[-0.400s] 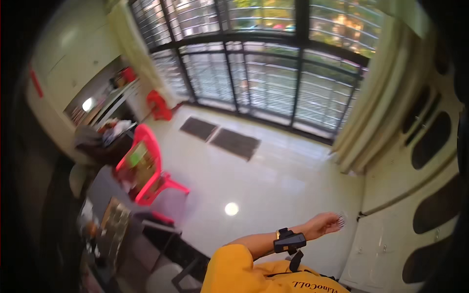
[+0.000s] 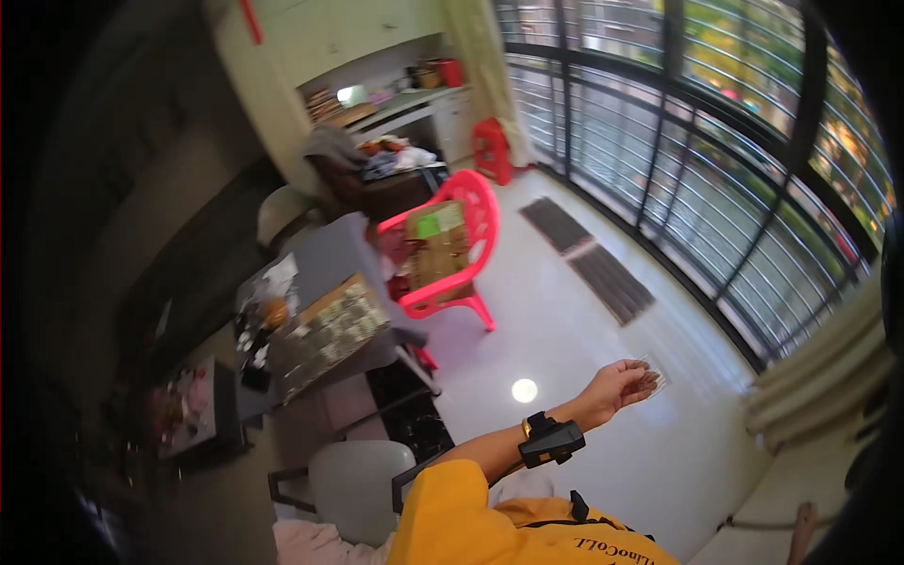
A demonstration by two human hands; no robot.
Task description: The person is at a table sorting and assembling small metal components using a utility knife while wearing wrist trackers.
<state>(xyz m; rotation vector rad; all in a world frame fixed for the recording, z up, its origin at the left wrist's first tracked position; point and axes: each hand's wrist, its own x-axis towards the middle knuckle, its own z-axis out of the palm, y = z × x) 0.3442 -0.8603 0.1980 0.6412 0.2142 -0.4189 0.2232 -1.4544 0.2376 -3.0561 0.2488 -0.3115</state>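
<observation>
My left arm, in a yellow sleeve (image 2: pixel 443 499), reaches across to the right. A black device (image 2: pixel 554 443) is strapped round its wrist. My left hand (image 2: pixel 607 391) is closed in a pinch on a small clear, flat piece with dark stripes (image 2: pixel 658 379); its exact kind is too small to make out. The piece is held up above the pale glossy floor (image 2: pixel 527 353), touching nothing else. My right hand is out of view.
Left of me stands a grey table (image 2: pixel 331 247) bearing a cardboard sheet (image 2: pixel 344 325) with many small pale pieces. Beyond it, a pink plastic chair (image 2: pixel 485 217) holds a cardboard box (image 2: pixel 443 250). A grey chair (image 2: pixel 360 485) is close by. Dark mats (image 2: pixel 612 282) lie before the barred window (image 2: pixel 716 169).
My view has turned left, so the table, chairs and mats sit farther right in it and more of the table shows. My left hand still pinches the clear piece.
</observation>
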